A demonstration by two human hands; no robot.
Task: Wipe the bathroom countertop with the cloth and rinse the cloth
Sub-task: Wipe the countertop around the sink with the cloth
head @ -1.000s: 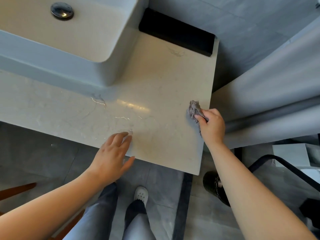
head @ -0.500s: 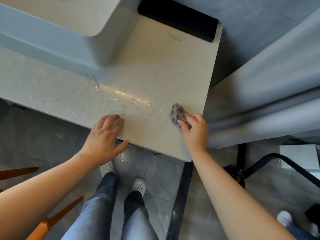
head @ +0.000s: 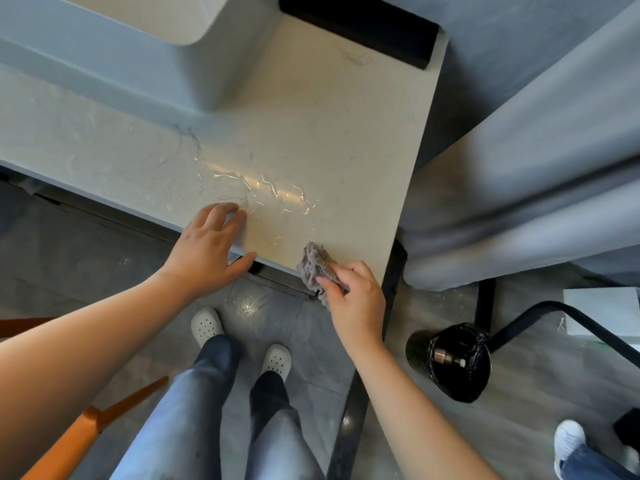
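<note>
I am in the wiping step. My right hand [head: 356, 299] is clenched around the bunched grey cloth [head: 313, 263], which sits on the surface [head: 329, 133] at its near edge, well in front of the basin [head: 194, 60] and partly hanging past the lip. My left hand [head: 207, 251] lies flat and released on the same edge, beside the cloth, fingers spread on the stone. Between the cloth and the basin, streaks of water [head: 263, 188] glint on the stone, so I judge this patch is not yet dry. The next move, I think, calls for pressing the cloth flat and sweeping it toward the basin through those streaks. Rinsing comes later.
</note>
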